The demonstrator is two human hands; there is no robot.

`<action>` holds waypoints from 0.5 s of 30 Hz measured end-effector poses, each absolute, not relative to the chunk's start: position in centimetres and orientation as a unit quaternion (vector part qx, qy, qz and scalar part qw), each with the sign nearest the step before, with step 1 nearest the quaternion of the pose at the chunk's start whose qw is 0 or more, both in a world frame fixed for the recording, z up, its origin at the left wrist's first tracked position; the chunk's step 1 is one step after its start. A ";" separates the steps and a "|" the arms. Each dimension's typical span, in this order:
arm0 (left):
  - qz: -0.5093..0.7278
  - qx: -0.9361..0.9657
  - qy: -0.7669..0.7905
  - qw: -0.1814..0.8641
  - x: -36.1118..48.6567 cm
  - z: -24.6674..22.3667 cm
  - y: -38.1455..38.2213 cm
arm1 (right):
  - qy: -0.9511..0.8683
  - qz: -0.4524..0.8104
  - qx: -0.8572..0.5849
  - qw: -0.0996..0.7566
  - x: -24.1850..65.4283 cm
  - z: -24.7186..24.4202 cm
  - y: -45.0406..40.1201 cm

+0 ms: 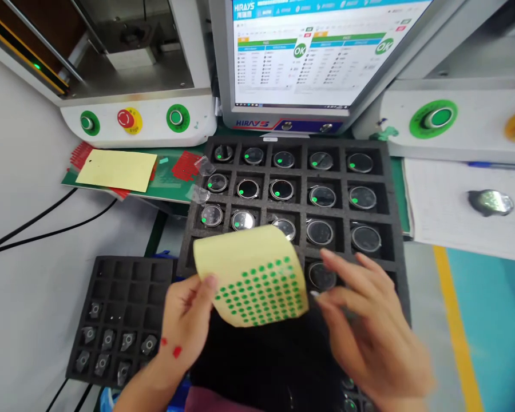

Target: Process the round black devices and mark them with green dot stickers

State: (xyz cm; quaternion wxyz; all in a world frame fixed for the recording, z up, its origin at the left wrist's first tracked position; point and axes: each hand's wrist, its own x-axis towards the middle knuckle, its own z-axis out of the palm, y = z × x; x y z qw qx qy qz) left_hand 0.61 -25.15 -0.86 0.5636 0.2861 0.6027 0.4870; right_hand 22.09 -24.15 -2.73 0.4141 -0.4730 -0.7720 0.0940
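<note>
My left hand (pixel 189 317) grips the left edge of a curled yellow sheet of green dot stickers (pixel 261 292), thumb on top. Two red marks show on that wrist. My right hand (pixel 369 326) hovers over the right front of a black foam tray (pixel 395 223), its thumb and a finger pinched together. What they hold, if anything, is too small and blurred to tell. Beside the fingertips lies a round watch face (pixel 321 276) in its compartment. Many watch faces in the tray carry a green dot; none shows on the rightmost one (pixel 366 238) of the third row. The sheet hides several front compartments.
A smaller black tray (pixel 133 286) with several small parts stands at left. Another yellow sheet (pixel 117 170) lies by red stickers (pixel 186 165). A monitor (pixel 292 57) stands behind, between machines with green buttons (pixel 178 118). At right, a watch piece (pixel 491 202) rests on paper (pixel 446 212).
</note>
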 end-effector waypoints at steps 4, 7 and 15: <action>0.650 0.204 0.630 0.374 -1.6 -0.8 -23.8 | -0.691 0.126 -0.572 0.423 23.1 -4.2 -24.4; 0.691 0.192 0.612 0.332 -2.8 -1.0 -22.9 | -0.680 0.180 -0.594 0.390 22.5 -5.1 -24.7; 0.677 0.164 0.593 0.404 -2.9 -1.7 -22.5 | -0.766 0.170 -0.538 0.308 19.7 -6.1 -23.9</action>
